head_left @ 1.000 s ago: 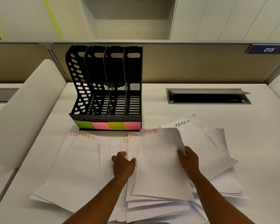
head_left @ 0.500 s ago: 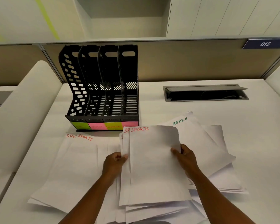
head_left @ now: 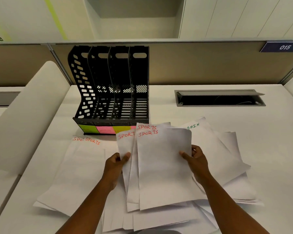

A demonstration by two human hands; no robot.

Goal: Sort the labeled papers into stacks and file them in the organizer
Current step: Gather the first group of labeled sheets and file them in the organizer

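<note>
While the left hand point(head_left: 116, 163) pinches the left edge of a fanned bundle of SPORTS sheets point(head_left: 159, 166) with thumb on top, the right hand point(head_left: 194, 157) grips its right edge, the top corner curling over. They are held just in front of the black organizer point(head_left: 112, 85), above loose papers point(head_left: 78, 169) on the desk point(head_left: 269, 149). An apparently ADMIN-labelled sheet point(head_left: 208, 141) lies at right, its first letters hidden.

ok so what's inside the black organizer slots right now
No papers show in the black organizer: through each slot you see only slatted floor and back wall. Colored labels line its front base; the rightmost is partly covered by the SPORTS sheets that both hands hold.
</note>
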